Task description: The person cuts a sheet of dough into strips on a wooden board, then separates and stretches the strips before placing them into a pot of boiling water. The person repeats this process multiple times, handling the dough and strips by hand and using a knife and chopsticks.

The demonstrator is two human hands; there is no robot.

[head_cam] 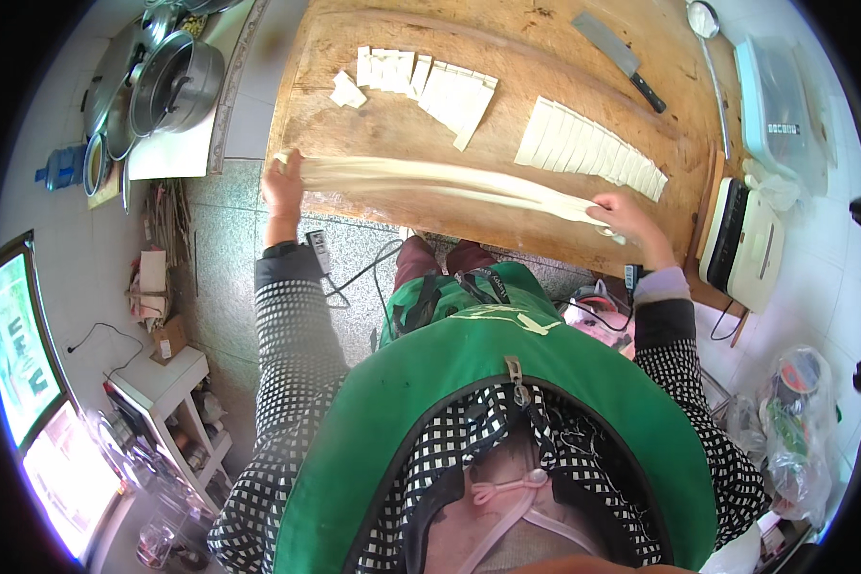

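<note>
A long, pale band of dough [438,176] is stretched between my two hands, just over the front of a wooden table. It is partly blurred and looks split into strands along its length. My left hand [283,183] grips one end near the table's left corner. At the other end, my right hand [620,217] pinches the dough, and a short tail hangs below the fingers. Farther back lies a row of cut dough strips [459,100], with a small folded dough piece [348,90] beside it. A second row of overlapping strips [592,147] lies nearer my right hand.
A cleaver [613,50] and a long-handled ladle [710,72] lie on the wooden table [402,136]. To its right are a pale blue plastic bin [775,107] and a white appliance [746,244]. Metal pots [176,86] stand at left. A black cable [362,273] hangs by my legs.
</note>
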